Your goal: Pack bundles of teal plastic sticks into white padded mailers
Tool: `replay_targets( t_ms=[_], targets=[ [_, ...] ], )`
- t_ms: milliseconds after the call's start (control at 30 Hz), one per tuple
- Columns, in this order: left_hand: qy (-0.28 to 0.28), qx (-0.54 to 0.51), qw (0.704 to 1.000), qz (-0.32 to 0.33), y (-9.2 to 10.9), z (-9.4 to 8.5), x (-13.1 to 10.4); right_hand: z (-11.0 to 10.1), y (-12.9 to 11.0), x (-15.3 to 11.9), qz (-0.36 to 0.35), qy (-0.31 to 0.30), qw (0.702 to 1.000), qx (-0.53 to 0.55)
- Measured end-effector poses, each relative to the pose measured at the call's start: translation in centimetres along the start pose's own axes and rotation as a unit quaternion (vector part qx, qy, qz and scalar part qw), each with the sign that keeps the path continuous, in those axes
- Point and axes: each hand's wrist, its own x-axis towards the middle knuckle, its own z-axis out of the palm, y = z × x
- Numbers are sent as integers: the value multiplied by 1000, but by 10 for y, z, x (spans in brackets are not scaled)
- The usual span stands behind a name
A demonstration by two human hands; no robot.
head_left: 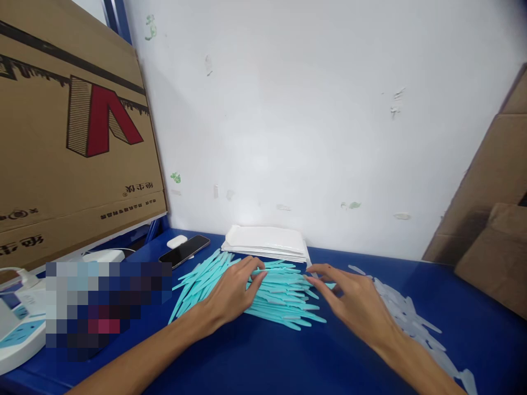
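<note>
A wide heap of thin turquoise sticks (280, 299) lies on the blue table (255, 356). Over the middle of the heap is my left hand (236, 285), its thumb and index finger closed around the end of a turquoise stick. My right hand (349, 293) is at the heap's right end, thumb and index finger curved toward each other at a small pale tip; what they hold is too small to make out. Translucent whitish pieces (407, 315) lie in a long row to the right, partly hidden by my right forearm.
White flat packets (265, 241) are stacked by the wall behind the heap. A phone (184, 251) and white case (177, 241) lie back left. Power strips (24, 334) and a large carton (74, 126) stand left; brown cardboard (494, 258) is right.
</note>
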Motion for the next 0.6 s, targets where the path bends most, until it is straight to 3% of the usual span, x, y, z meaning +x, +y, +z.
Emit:
replay_targets(
  t_ms=[267,600],
  targets=[
    [17,-27,999,-17,0,0,1,2,7,2,-22,3,997,-69],
    [17,-51,999,-2,6,-3,-1,3,9,1,-55,-24,997,-42]
  ],
)
